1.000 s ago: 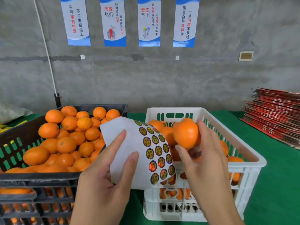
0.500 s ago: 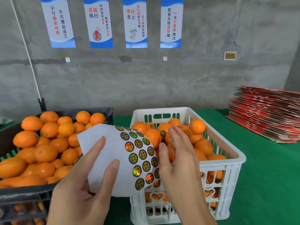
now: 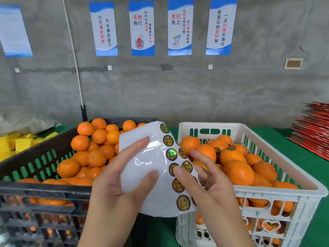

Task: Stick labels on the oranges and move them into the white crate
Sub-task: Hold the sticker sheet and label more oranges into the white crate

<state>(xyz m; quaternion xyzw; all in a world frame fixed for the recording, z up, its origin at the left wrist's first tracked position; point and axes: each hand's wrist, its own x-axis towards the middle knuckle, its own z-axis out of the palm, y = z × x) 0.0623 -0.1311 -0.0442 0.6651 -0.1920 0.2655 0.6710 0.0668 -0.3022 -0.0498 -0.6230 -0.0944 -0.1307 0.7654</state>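
Peeling the next label: my left hand (image 3: 114,182) grips the curled sticker sheet (image 3: 147,168) between thumb and fingers while my right hand (image 3: 204,179) presses its thumb on a round label (image 3: 173,169), other fingers spread loosely. Unlabelled oranges (image 3: 97,158) wait in the black crate (image 3: 35,188) at left; labelled ones (image 3: 238,172) fill the white crate (image 3: 302,191). I'd judge it best to lift the label's edge slowly, keeping the sheet taut.

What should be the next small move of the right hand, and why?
Probably peel one label off the sheet. The right hand holds no orange, its thumb already lies on a sticker, and the left hand holds the sheet. Unlabelled oranges wait in the black crate.
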